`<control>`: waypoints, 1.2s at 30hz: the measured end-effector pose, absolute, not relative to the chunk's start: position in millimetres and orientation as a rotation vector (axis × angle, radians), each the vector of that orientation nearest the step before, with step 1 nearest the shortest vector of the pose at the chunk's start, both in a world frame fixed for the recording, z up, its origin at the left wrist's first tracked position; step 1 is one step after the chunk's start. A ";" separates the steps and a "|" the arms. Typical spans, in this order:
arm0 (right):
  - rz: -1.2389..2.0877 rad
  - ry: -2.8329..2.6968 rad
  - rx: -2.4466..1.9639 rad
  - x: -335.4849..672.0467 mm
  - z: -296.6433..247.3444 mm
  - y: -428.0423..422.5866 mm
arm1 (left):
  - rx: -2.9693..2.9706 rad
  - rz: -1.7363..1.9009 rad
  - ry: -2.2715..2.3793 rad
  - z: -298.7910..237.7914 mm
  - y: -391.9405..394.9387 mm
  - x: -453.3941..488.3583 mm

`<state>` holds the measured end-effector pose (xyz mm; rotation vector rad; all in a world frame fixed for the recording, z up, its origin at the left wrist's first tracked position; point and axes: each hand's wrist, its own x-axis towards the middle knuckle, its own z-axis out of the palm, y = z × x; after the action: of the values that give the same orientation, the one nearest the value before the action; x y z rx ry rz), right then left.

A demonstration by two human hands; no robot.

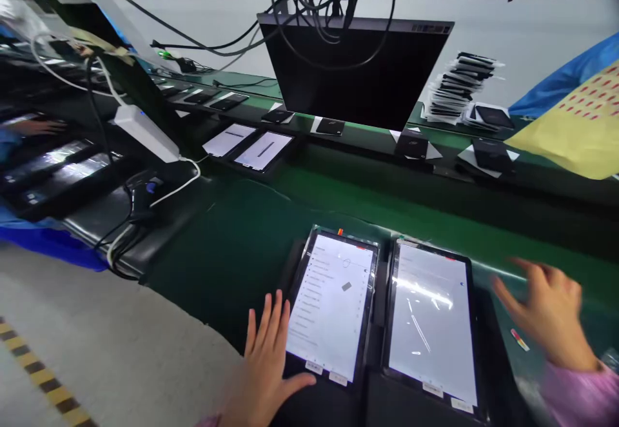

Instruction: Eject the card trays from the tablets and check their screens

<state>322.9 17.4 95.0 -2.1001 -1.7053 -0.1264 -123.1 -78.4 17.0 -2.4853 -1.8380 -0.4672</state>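
Observation:
Two tablets with lit white screens lie side by side on the green mat in front of me. My left hand (265,356) rests with fingers spread at the lower left edge of the left tablet (329,304), whose screen carries a list of lines. Beyond the right edge of the right tablet (432,330), my right hand (546,304) hovers, slightly blurred, fingers apart and holding nothing. That tablet's screen reflects the overhead light. Below my right hand, a small colourful strip (520,340) lies on the mat. Small white labels are stuck along both tablets' lower edges.
A black monitor (353,72) with hanging cables stands behind the bench. Further back lie two lit tablets (264,151) and several dark booklets (330,126). A stack of packets (457,88) is at back right. Left are a white power strip (145,131), a handheld scanner (142,195) and another person's hand (39,127).

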 end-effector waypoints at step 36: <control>1.805 -1.501 -1.380 117.8 60.7 165.1 | -2.474 -0.993 -2.633 3.6 -114.4 -160.3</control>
<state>117.8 165.1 60.7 -1.3801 -1.5007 1.8054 -160.3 -114.4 3.6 -2.4740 -2.6332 -0.9934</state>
